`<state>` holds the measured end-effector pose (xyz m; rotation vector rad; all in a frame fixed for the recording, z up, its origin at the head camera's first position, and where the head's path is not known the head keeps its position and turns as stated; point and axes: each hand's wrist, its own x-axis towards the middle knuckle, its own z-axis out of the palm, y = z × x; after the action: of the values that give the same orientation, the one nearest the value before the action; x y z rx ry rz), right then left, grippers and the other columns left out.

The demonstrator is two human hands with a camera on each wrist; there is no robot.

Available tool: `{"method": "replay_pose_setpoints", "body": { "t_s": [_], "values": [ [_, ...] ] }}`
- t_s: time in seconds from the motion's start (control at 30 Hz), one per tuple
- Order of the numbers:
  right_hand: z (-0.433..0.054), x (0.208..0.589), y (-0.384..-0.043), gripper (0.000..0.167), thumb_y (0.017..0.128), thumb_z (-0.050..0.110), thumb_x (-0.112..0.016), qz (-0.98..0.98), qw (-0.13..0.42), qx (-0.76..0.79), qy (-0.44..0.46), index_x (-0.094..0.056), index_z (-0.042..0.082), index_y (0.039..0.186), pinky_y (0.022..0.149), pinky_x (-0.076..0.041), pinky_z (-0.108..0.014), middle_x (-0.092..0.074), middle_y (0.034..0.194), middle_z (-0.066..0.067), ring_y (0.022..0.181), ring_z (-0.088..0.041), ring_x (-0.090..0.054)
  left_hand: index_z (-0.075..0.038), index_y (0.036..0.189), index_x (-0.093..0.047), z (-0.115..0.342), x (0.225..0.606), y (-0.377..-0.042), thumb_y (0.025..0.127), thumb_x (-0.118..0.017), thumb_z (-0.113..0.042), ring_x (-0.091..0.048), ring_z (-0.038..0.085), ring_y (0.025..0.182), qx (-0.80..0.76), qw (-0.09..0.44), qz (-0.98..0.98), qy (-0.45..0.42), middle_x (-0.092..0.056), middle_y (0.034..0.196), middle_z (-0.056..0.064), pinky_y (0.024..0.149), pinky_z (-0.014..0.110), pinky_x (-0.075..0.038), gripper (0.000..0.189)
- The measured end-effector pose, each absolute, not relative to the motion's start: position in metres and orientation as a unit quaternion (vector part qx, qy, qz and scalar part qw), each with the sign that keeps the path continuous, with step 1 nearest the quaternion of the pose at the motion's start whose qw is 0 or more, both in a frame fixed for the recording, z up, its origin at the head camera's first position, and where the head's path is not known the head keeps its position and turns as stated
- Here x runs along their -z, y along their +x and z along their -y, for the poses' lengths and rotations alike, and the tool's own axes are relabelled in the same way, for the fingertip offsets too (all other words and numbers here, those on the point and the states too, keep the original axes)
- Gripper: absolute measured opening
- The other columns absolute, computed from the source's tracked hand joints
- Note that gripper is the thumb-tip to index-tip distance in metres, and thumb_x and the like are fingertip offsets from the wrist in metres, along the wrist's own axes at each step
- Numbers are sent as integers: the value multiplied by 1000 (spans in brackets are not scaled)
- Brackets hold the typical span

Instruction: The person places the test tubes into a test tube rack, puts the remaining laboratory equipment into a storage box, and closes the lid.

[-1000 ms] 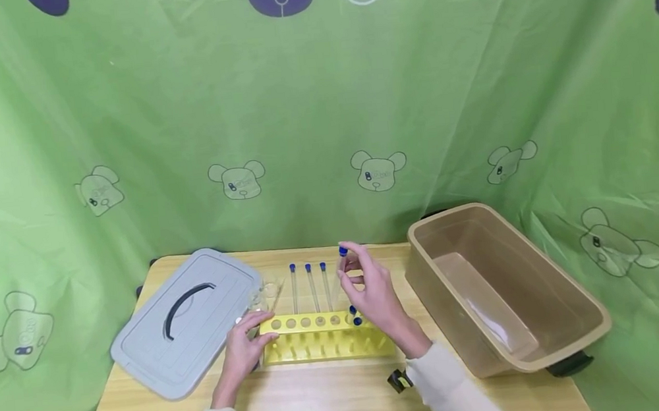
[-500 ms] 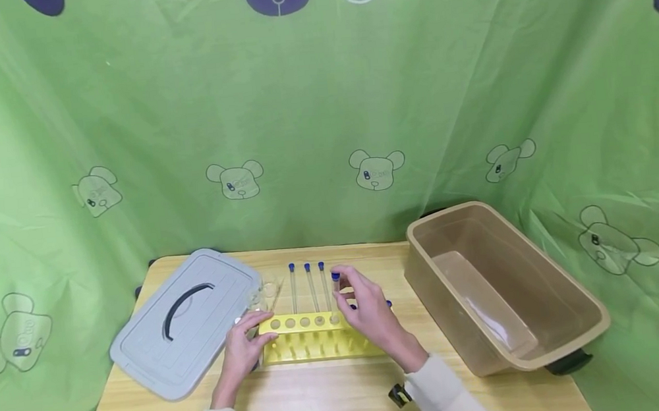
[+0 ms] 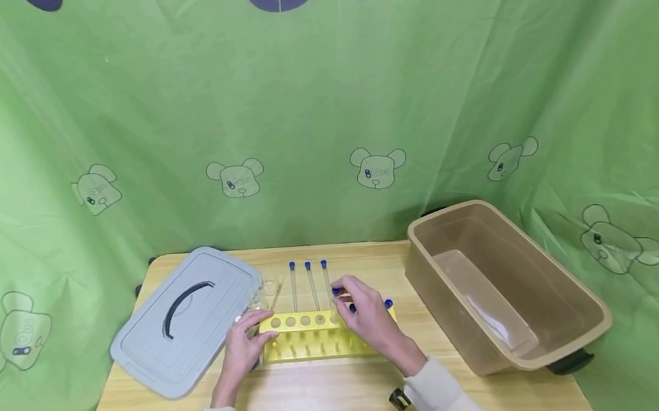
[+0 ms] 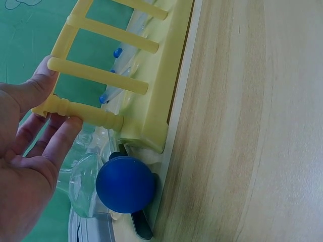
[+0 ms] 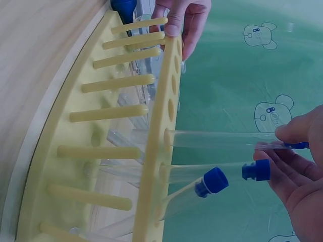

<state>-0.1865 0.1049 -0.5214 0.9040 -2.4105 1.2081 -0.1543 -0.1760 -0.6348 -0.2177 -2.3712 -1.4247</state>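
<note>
A: Please tell me, what is each hand doing?

B: The left hand (image 3: 245, 343) grips its own end of the yellow test-tube rack (image 3: 313, 327). The right hand (image 3: 370, 314) pinches a stoppered test tube (image 5: 227, 138) at its upper end.

A: And where exactly is this tube?

B: Between the hands, closer to the right one; it passes through a hole of the top plate. Whether its bottom sits in the base, I cannot tell.

A: What could go wrong from here?

B: I think the bottom may miss its seat, if the right hand lowers it at a slant. A hard push could then shift the rack, most of all if the left hand loosens. The right fingers are also very near to a straight neighbour tube (image 5: 212, 172), and after it comes a leaning tube (image 5: 179, 201); a careless knuckle may knock them.

A: Anything ahead of the hands?

B: Yes, three loose tubes (image 3: 312, 288) lie beyond the rack; a pushed rack might make them roll
</note>
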Motion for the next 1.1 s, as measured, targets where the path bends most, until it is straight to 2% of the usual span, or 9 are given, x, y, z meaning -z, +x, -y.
{"method": "replay_pose_setpoints", "body": {
  "t_s": [0.17,0.4,0.53,0.7,0.93,1.1],
  "values": [
    [-107,527,-186,19,89,-6,-74,843,156,-401,323,-65,3,102,82,-60,-20,-70,101,-9,93,-21,-72,0,109,-77,176,636,-155,68,-92,-2,-67,36,108,498,191,843,-78,-75,112,11,101,53,-50,44],
    [-107,532,-187,18,88,-5,-77,850,152,-385,326,-67,2,101,83,-61,-24,-71,99,-5,95,-22,-72,0,109,-77,175,636,-154,68,-91,-2,-67,37,109,500,190,841,-78,-75,112,12,99,53,-53,44],
    [-107,535,-186,17,88,-6,-76,851,138,-388,324,-67,0,101,85,-62,-30,-72,99,-7,98,-26,-72,0,110,-77,175,635,-153,68,-91,-2,-66,39,110,513,183,835,-74,-74,113,12,95,52,-56,44],
    [-108,538,-185,17,89,-5,-76,856,127,-388,317,-67,0,102,83,-63,-34,-72,100,-10,99,-29,-73,0,110,-77,175,634,-153,68,-91,-2,-66,39,110,509,183,838,-73,-74,113,12,100,56,-51,45],
    [-112,535,-183,27,89,1,-79,864,117,-383,304,-66,5,113,84,-61,-27,-72,108,-11,100,-23,-72,-2,111,-77,175,634,-154,69,-91,-3,-66,39,111,502,182,843,-67,-74,114,12,102,56,-50,44],
    [-121,533,-178,45,86,4,-82,869,114,-378,299,-62,2,126,90,-60,-32,-69,119,-11,107,-27,-69,-3,110,-77,175,634,-154,69,-91,-3,-66,39,112,504,176,843,-66,-74,115,13,100,54,-52,44]
  ]
}}
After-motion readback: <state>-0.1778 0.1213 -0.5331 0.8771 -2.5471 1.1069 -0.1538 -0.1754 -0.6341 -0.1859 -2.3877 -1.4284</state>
